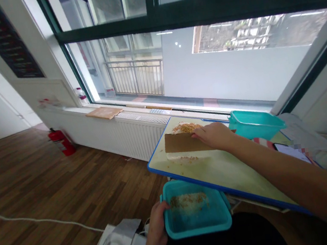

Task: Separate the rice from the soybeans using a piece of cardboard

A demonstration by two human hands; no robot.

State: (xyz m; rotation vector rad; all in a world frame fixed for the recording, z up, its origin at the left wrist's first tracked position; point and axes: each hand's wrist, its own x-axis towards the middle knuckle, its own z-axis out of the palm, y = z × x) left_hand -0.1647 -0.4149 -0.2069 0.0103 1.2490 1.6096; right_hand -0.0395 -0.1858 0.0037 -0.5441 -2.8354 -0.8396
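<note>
My right hand (213,135) reaches across the pale table (227,174) and grips a brown cardboard sheet (182,143) standing on edge. Behind the sheet lies a heap of yellowish grains (187,127); in front of it lies a strip of white grains (183,158). My left hand (157,221) holds a teal plastic tub (197,213) by its left rim, just below the table's blue near edge. A thin layer of mixed grains lies in the tub.
A second teal tub (255,123) stands at the table's far right, and a phone (292,152) lies near my right forearm. A radiator (135,136) runs under the window. A red fire extinguisher (61,141) stands on the wooden floor at left.
</note>
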